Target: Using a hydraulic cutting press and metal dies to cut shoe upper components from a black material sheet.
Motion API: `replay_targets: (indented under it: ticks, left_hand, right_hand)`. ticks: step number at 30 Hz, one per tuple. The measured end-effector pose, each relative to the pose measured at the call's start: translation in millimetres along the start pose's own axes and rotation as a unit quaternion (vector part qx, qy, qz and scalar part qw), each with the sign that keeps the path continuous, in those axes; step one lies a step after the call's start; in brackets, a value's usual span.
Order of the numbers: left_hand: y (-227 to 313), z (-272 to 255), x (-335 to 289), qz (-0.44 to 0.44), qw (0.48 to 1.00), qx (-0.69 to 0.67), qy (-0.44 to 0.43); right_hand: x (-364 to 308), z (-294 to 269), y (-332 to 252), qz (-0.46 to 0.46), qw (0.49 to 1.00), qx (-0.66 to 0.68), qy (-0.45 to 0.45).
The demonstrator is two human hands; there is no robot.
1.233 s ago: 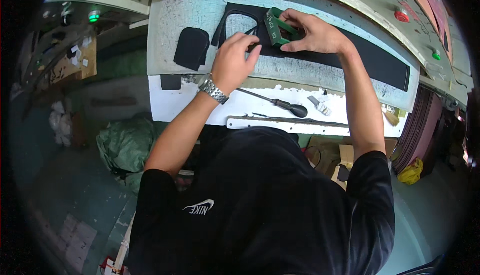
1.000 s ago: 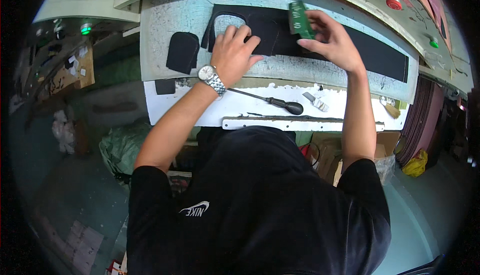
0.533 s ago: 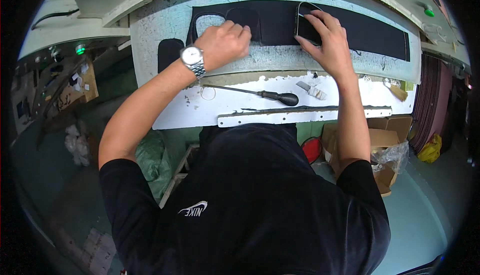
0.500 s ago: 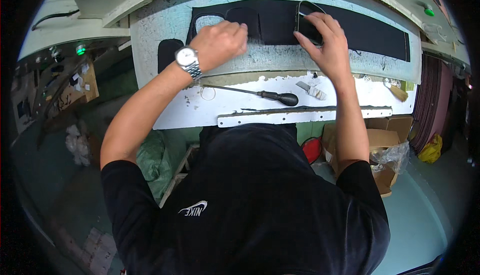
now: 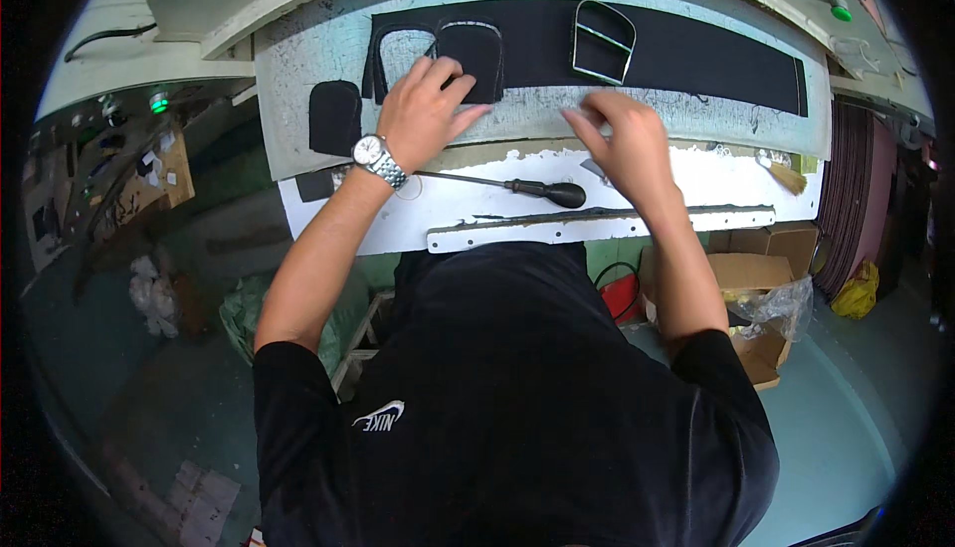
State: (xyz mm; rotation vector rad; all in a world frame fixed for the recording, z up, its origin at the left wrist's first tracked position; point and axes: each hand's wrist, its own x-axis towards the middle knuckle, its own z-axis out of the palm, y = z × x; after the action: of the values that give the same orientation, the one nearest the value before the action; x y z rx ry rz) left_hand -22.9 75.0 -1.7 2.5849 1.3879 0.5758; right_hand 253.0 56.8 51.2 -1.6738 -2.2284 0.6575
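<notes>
Left hand: over the strip's near edge, fingers half spread and thumb held wide; I see no grip, though contact at the fingertips is hard to judge.
Right hand: near the die but apart from it, thumb and forefinger leaving a narrow gap with nothing visible in it.
Strip: black, flat along the worktop.
Die: lying on the strip, right of the outlined piece and well apart from it.
Good handling: I would steady the strip beside the cut line and ease the outlined piece up from one corner, slowly, so any uncut spot shows before it tears (the die's rim is probably sharp, so knuckles are best kept off it).
Cut count: one opening, one outlined piece beside it, one loose piece left of the strip (possibly a stack; I cannot tell).
Ledge count: on the white ledge, one screwdriver, one blade partly behind the right hand, one brush, one holed bar, one dark square.
Other count: one strip, one die, two hands, one watch.
</notes>
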Motion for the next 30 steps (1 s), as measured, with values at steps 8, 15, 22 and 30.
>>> replay_targets:
  ticks: [8, 15, 22, 30]
  left_hand:
    - [-12, -4, 51, 0.024, 0.985, 0.066, -0.160]
    - [-23, -10, 50, 0.001, 0.982, 0.094, -0.162]
    - [-18, 17, 68, -0.017, 0.990, 0.107, -0.094]
    - [-17, 23, 70, -0.014, 0.990, 0.096, -0.107]
  right_hand:
    - [-79, -20, 52, 0.123, 0.979, -0.079, -0.145]
    - [10, -23, 76, -0.044, 0.991, -0.071, 0.103]
    - [83, -27, 126, -0.166, 0.971, -0.174, 0.013]
    - [88, -36, 139, -0.196, 0.954, -0.219, -0.053]
